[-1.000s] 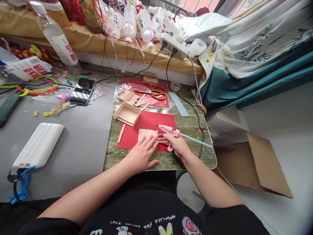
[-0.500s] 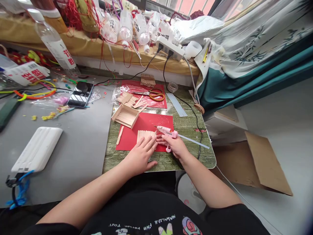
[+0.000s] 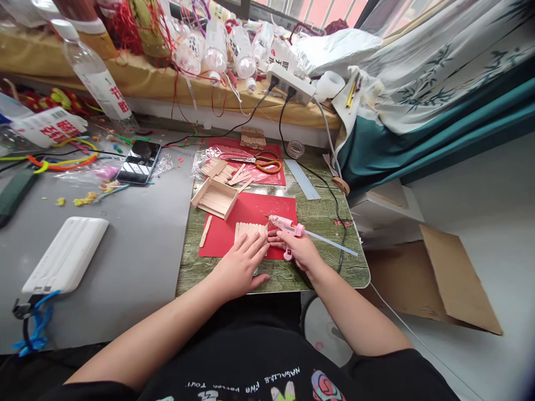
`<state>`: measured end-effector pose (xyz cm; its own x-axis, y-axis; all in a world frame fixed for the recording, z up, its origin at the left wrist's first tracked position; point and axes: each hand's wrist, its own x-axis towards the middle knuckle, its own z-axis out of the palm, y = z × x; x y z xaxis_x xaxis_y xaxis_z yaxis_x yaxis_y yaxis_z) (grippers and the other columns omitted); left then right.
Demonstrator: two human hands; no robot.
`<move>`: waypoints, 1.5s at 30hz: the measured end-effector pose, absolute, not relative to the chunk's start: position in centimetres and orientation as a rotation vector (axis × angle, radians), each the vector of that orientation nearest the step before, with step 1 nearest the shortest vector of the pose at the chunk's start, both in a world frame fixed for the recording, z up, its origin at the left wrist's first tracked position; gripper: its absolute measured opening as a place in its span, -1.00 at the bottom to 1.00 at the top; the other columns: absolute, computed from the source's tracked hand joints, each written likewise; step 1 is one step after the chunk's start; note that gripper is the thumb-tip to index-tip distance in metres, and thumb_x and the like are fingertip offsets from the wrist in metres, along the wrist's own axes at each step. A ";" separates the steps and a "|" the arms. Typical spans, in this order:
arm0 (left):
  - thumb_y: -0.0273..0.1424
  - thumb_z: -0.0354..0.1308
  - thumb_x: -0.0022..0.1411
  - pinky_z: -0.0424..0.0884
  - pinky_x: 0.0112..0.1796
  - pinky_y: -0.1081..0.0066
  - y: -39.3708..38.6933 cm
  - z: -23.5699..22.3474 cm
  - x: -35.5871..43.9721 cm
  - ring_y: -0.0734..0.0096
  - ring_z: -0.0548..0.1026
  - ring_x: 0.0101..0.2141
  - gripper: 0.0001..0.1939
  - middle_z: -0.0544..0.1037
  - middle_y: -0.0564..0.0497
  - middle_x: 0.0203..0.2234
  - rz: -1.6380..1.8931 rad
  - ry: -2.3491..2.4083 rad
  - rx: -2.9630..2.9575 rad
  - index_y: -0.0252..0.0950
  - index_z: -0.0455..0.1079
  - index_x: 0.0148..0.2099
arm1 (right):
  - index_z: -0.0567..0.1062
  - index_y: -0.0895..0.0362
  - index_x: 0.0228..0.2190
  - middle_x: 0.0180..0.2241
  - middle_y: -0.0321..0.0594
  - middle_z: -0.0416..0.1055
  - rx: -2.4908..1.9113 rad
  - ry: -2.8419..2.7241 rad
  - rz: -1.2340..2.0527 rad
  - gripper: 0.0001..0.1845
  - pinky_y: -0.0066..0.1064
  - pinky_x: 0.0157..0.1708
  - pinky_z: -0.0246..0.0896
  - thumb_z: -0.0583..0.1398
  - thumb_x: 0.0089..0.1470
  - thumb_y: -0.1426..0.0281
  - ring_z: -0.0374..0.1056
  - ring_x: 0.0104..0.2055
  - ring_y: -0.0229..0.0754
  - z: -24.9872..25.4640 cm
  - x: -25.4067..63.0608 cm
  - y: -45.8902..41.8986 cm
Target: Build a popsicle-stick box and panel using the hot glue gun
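Note:
My left hand lies flat with fingers stretched over a row of popsicle sticks, covering their near part. The sticks lie side by side on a red sheet. In my right hand is a pink hot glue gun, its nozzle pointing left and a long glue stick coming out of its back. Some fingers of that hand reach the right edge of the row. A small open box made of sticks rests at the sheet's upper left corner. One loose popsicle stick lies at the left edge.
Scissors and a pile of loose sticks lie behind the box. Spare glue sticks are at the right, near a black cable. A power bank and a phone lie on the grey table.
Both hands, the glue gun and the sticks look the same as before. Only the camera's view has shifted very slightly.

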<state>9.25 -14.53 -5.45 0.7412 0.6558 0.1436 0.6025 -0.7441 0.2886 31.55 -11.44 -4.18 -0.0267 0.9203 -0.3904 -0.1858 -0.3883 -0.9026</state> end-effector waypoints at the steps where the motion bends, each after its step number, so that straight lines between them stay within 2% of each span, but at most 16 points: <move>1: 0.08 -0.06 0.49 -0.10 0.45 -0.07 -14.5 -5.5 9.2 -0.04 0.02 0.50 -0.18 0.14 -0.21 0.49 0.348 0.995 2.718 -0.38 0.07 0.54 | 0.69 0.13 -0.25 -0.21 -0.09 0.67 -1.351 -0.840 1.570 -0.64 -0.26 -0.09 0.57 0.49 -0.04 0.17 0.63 -0.20 -0.08 -4.2 31.6 -11.4; 20: 0.07 -0.05 0.49 -0.10 0.46 -0.06 -14.6 -5.3 9.1 -0.06 -0.01 0.50 -0.18 0.13 -0.20 0.50 0.355 1.003 2.718 -0.38 0.06 0.54 | 0.67 0.13 -0.24 -0.23 -0.09 0.66 -1.351 -0.822 1.572 -0.66 -0.24 -0.10 0.57 0.48 -0.02 0.21 0.63 -0.22 -0.09 -3.9 31.5 -11.4; 25: 0.04 -0.03 0.50 -0.09 0.45 -0.07 -14.7 -4.9 9.2 -0.08 0.05 0.48 -0.22 0.19 -0.22 0.47 0.408 0.997 2.722 -0.39 0.12 0.51 | 0.67 0.15 -0.21 -0.22 -0.08 0.66 -1.346 -0.815 1.570 -0.64 -0.25 -0.10 0.57 0.48 -0.02 0.21 0.62 -0.23 -0.10 -4.1 31.5 -11.5; 28: -0.04 0.01 0.51 0.14 0.37 -0.03 -14.9 -3.8 8.8 -0.03 0.28 0.37 -0.38 0.38 -0.21 0.36 0.470 1.052 2.654 -0.32 0.29 0.40 | 0.67 0.14 -0.19 -0.18 -0.09 0.66 -1.344 -0.833 1.546 -0.64 -0.25 -0.11 0.57 0.46 0.00 0.20 0.62 -0.21 -0.10 -4.4 31.5 -11.7; 30: -0.07 0.03 0.50 0.35 0.20 0.03 -14.9 -3.0 8.1 0.02 0.44 0.21 -0.52 0.49 -0.19 0.23 0.496 1.189 2.549 -0.26 0.40 0.26 | 0.68 0.13 -0.20 -0.15 -0.09 0.65 -1.346 -0.851 1.534 -0.66 -0.27 -0.10 0.57 0.45 0.02 0.20 0.62 -0.19 -0.10 -4.5 31.6 -11.9; 33: -0.14 0.08 0.48 0.44 0.05 0.03 -14.2 -2.4 6.3 0.00 0.51 0.07 -0.62 0.55 -0.21 0.09 0.505 1.422 2.424 -0.28 0.42 0.15 | 0.67 0.13 -0.16 -0.11 -0.07 0.64 -1.334 -0.857 1.531 -0.64 -0.27 -0.09 0.57 0.45 0.04 0.20 0.62 -0.15 -0.08 -4.6 31.7 -12.0; 35: -0.13 0.18 0.42 0.42 0.10 0.00 -13.5 -2.5 4.9 -0.04 0.48 0.11 -0.56 0.54 -0.22 0.11 0.485 1.414 2.423 -0.27 0.38 0.20 | 0.66 0.13 -0.09 -0.09 -0.06 0.64 -1.325 -0.860 1.540 -0.60 -0.26 -0.08 0.57 0.44 0.05 0.20 0.62 -0.13 -0.07 -4.7 31.8 -12.0; 37: -0.09 0.26 0.35 0.36 0.17 -0.04 -12.7 -2.9 3.8 -0.09 0.42 0.20 -0.44 0.47 -0.21 0.22 0.464 1.360 2.441 -0.24 0.33 0.25 | 0.64 0.12 -0.04 -0.07 -0.06 0.64 -1.321 -0.863 1.555 -0.56 -0.25 -0.07 0.58 0.43 0.06 0.21 0.62 -0.12 -0.07 -4.6 31.9 -11.9; 40: -0.09 0.28 0.33 0.32 0.21 -0.05 -12.2 -3.3 3.1 -0.09 0.37 0.26 -0.42 0.42 -0.19 0.29 0.420 1.327 2.440 -0.22 0.30 0.28 | 0.63 0.10 -0.01 -0.06 -0.07 0.64 -1.328 -0.866 1.572 -0.55 -0.26 -0.06 0.58 0.42 0.08 0.23 0.62 -0.13 -0.09 -4.6 32.0 -11.7; 45: -0.15 0.27 0.33 0.31 0.20 -0.06 -12.2 -3.6 3.2 -0.10 0.37 0.27 -0.42 0.43 -0.19 0.30 0.421 1.329 2.413 -0.19 0.28 0.31 | 0.65 0.09 -0.06 -0.06 -0.09 0.64 -1.373 -0.854 1.566 -0.63 -0.30 -0.10 0.59 0.41 0.09 0.27 0.63 -0.14 -0.09 -4.5 32.0 -11.6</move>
<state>3.16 -12.24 -3.60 0.5148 0.8528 0.0878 0.7477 -0.4967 0.4407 31.99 -11.58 -4.47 -0.0226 0.9179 -0.3961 -0.1644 -0.3942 -0.9042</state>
